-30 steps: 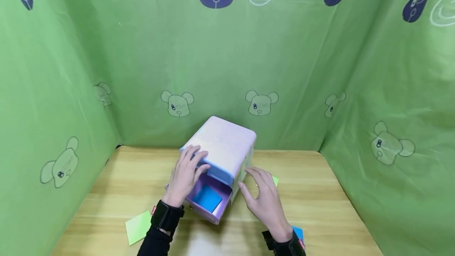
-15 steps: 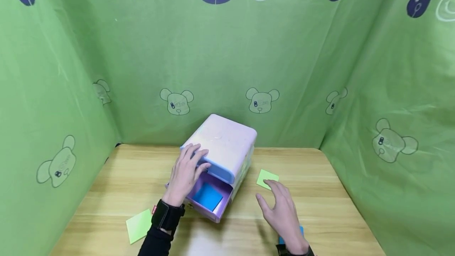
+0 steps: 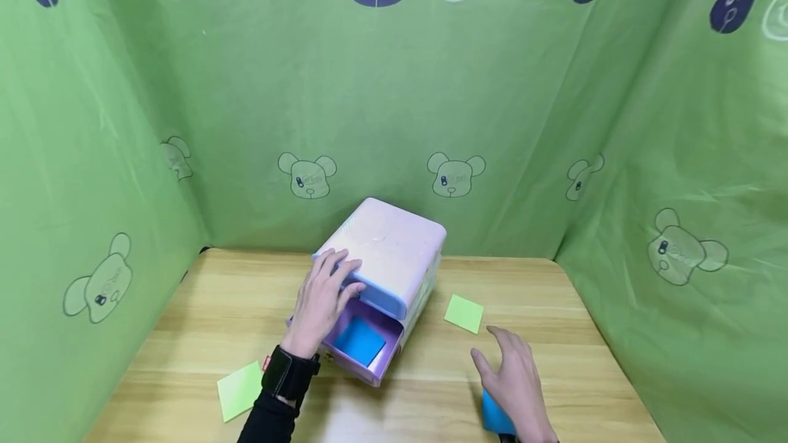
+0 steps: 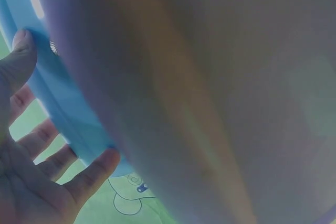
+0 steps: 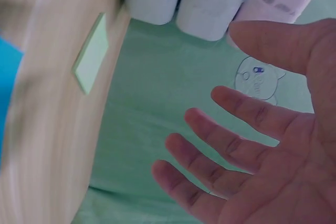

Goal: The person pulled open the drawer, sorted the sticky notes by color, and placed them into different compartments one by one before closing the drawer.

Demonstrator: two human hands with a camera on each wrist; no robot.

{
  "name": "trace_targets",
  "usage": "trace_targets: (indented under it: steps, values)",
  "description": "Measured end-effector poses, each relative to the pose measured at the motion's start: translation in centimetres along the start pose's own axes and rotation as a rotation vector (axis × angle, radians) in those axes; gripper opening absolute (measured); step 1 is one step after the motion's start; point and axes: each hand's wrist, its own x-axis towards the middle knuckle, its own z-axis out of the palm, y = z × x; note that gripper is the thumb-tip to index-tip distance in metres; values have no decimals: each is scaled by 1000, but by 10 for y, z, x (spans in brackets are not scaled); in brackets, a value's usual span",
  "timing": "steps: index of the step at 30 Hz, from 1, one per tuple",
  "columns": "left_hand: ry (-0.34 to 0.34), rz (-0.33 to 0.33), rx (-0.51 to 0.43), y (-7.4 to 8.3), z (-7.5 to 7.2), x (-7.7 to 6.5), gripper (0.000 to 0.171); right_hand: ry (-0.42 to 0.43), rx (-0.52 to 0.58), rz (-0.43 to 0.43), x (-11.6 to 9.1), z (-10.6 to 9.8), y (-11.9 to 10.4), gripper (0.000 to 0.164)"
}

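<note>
A small desktop drawer box (image 3: 388, 241) stands turned at an angle, its top pale pink and its upper front blue. Its lower purple drawer (image 3: 389, 361) is pulled out, with a blue sticky note pad (image 3: 358, 340) lying inside. My left hand (image 3: 320, 306) rests on the box's upper front edge, fingers spread over the rim. Close up, the left wrist view shows fingertips touching the blue drawer front (image 4: 68, 98). My right hand (image 3: 514, 381) hovers with relaxed fingers, holding nothing. Another blue sticky note pad (image 3: 494, 415) lies partly hidden under it.
A light green sticky note pad (image 3: 464, 314) lies right of the box, and another green pad (image 3: 239, 392) lies at the front left by my left forearm. Green printed cloth (image 3: 382, 101) surrounds the wooden table (image 3: 579, 333) at the back and sides.
My right hand has left the box's right side and moved right and toward the front, uncovering the green pad there. The left hand stays on the box.
</note>
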Motion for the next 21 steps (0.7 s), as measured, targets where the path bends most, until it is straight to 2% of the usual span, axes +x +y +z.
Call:
trace_targets:
  steps: [7, 14, 21]
  values:
    - [-15, -18, -6, 0, 0, -1, 41, -85, -14, 74, -5, 4, 13, 55]
    - [-11, 7, 13, 0, 1, -1, 41, -178, -62, 172, -7, 11, 29, 63]
    - [-20, -17, 15, 0, 0, -1, 41, -243, -114, 219, -5, 15, 46, 70]
